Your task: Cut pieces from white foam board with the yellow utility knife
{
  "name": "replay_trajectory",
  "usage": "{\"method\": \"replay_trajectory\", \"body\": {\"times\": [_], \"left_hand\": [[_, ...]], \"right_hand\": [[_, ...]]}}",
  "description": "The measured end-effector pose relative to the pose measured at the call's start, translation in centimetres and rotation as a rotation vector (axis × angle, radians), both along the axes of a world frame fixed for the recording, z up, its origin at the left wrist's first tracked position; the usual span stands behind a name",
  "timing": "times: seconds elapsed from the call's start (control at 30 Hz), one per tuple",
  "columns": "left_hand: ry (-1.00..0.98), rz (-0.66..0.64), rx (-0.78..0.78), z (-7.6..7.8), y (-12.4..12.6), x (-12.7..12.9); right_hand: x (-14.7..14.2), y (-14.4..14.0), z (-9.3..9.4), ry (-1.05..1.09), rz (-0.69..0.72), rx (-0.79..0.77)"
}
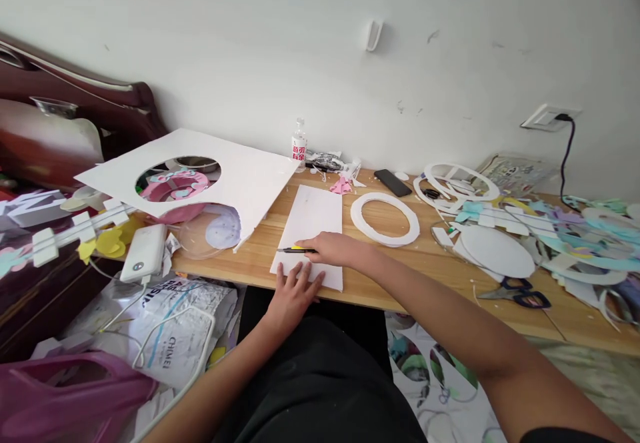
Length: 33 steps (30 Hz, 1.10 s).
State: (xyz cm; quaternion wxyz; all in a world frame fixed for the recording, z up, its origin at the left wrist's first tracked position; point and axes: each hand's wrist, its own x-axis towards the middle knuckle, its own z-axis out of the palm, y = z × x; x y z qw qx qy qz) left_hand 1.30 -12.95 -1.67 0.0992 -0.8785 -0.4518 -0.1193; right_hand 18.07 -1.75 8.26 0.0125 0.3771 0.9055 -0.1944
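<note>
On the wooden table in front of me lies a white foam board piece (317, 210), longer than it is wide. My left hand (294, 294) rests on its near edge with the fingers spread flat. Just beyond, my right hand (327, 248) is closed around a black and yellow utility knife (298, 250). The knife lies low over the board, its tip pointing left toward the board's left edge. Whether the blade touches the board I cannot tell. A white foam ring (385, 219) lies right of the board.
A large white board with a round hole (240, 176) overhangs the left side. A glass bottle (299, 144) and a phone (393, 182) sit near the wall. Scissors (517, 292) and several cut-outs lie right. A power bank (143, 252) is at the left edge.
</note>
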Motion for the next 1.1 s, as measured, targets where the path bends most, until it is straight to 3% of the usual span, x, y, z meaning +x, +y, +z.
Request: {"method": "replay_trajectory", "body": {"times": [0.27, 1.1], "left_hand": [[0.022, 0.009, -0.017, -0.1, 0.0, 0.0], [0.057, 0.014, -0.049, 0.9, 0.0, 0.1]], "right_hand": [[1.1, 0.4, -1.4, 0.046, 0.016, 0.003], [5.6, -1.8, -0.7, 0.039, 0.009, -0.013]]}}
